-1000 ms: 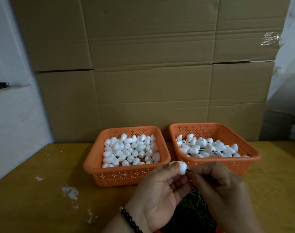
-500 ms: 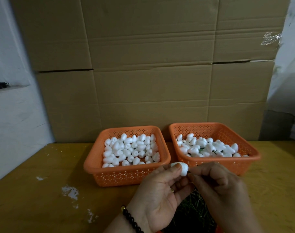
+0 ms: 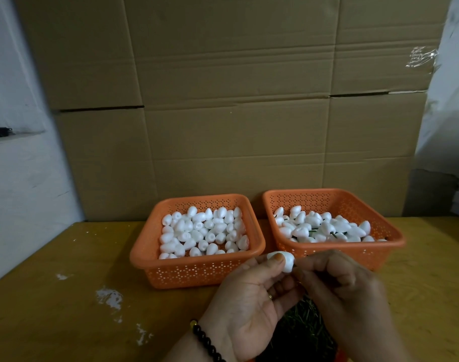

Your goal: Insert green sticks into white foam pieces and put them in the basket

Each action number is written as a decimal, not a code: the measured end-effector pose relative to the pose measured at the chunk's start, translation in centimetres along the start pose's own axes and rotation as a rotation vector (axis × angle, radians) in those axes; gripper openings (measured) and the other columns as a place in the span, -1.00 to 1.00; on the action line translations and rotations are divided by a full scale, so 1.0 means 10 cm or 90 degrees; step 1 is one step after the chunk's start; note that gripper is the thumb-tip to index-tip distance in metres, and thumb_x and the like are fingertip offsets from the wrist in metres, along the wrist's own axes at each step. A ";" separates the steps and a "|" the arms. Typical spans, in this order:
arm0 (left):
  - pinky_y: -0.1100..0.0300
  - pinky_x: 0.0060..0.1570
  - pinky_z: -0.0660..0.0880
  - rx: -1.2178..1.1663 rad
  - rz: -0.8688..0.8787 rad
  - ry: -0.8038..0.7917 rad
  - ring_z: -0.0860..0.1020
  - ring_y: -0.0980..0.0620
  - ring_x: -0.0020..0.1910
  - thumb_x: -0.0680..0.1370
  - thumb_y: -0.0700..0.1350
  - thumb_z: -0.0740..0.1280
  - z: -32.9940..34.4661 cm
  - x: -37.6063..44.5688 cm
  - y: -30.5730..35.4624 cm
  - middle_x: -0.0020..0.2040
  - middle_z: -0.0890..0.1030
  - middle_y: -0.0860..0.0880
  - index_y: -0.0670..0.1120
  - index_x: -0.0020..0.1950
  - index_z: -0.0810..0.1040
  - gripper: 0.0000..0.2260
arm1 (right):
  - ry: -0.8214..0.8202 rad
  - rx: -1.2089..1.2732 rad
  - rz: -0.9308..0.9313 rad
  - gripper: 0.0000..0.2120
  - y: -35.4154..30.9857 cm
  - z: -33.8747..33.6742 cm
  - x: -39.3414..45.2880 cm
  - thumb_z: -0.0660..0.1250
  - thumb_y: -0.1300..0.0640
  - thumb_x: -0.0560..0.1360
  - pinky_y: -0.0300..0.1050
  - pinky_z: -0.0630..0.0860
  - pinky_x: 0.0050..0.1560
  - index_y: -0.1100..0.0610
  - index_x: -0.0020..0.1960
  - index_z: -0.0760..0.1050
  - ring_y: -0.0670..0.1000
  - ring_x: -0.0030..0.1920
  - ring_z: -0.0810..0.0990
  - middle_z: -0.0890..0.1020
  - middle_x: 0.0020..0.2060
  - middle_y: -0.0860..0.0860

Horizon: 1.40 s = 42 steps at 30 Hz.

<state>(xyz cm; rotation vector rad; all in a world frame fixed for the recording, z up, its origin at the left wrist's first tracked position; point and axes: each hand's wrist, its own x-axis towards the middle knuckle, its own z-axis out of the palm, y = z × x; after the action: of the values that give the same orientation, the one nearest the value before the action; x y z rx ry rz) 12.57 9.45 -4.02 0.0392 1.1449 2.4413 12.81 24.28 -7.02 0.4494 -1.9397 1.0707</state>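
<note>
Low in the frame's centre, the left hand [image 3: 249,296] pinches a white foam piece [image 3: 284,260] at its fingertips, the curled right hand [image 3: 343,286] touching its right side.

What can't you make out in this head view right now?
- Stick: hidden by the right hand pressed against the foam piece that the left hand holds.
- Stick pile: dark, covered by both hands, cut by the bottom edge.
- Right basket: sticks mostly buried under foam.

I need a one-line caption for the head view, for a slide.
Left hand holds a foam piece against the right hand, before two orange baskets.
</note>
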 end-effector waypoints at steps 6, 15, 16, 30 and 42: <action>0.06 -0.21 0.62 -0.005 -0.009 0.001 0.66 -0.08 -0.20 0.32 -0.26 0.44 -0.02 0.02 0.00 -0.04 0.67 -0.24 -0.20 -0.10 0.70 -0.82 | -0.011 0.002 0.017 -0.85 -0.02 0.00 0.00 0.44 0.18 0.32 -0.45 0.49 -0.21 -0.05 -0.17 0.62 -0.26 -0.20 0.62 0.64 -0.14 -0.22; 0.04 -0.15 0.61 -0.035 -0.040 -0.007 0.63 -0.07 -0.20 0.41 -0.18 0.39 -0.06 0.04 0.03 0.01 0.65 -0.28 -0.23 -0.11 0.70 -0.85 | -0.071 0.070 0.119 -0.43 0.03 0.01 -0.01 0.56 0.37 0.27 -0.25 0.60 -0.12 -0.14 0.09 0.52 -0.12 -0.17 0.68 0.65 -0.18 -0.16; 0.04 -0.14 0.61 -0.036 -0.046 -0.007 0.62 -0.08 -0.16 0.44 -0.17 0.37 -0.07 0.05 0.03 0.06 0.64 -0.28 -0.23 -0.10 0.69 -0.83 | -0.072 0.064 0.120 -0.42 0.04 0.02 -0.01 0.56 0.37 0.27 -0.18 0.61 -0.11 -0.14 0.10 0.52 -0.10 -0.16 0.68 0.64 -0.17 -0.15; 0.04 -0.07 0.55 -0.049 -0.132 -0.023 0.63 -0.04 -0.21 0.40 -0.05 0.41 -0.03 0.05 -0.05 -0.10 0.66 -0.14 -0.17 -0.08 0.71 -0.78 | -0.084 0.039 0.035 -0.58 0.00 0.00 0.03 0.53 0.12 0.28 -0.28 0.56 -0.06 -0.16 0.08 0.57 -0.14 -0.08 0.63 0.56 -0.07 -0.19; 0.11 -0.24 0.51 -0.073 -0.088 0.138 0.53 -0.05 -0.20 0.39 -0.10 0.43 -0.03 0.08 0.01 -0.21 0.63 -0.13 -0.18 -0.03 0.60 -0.77 | -0.130 0.060 0.170 -0.73 0.10 -0.09 0.12 0.52 0.10 0.31 -0.33 0.54 -0.22 -0.18 -0.08 0.57 -0.17 -0.21 0.65 0.68 -0.22 -0.15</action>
<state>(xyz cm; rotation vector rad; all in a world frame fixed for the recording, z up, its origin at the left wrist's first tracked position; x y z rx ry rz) 11.71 9.48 -4.31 -0.3356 1.0542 2.4251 11.92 25.68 -6.28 0.3700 -2.1797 1.3344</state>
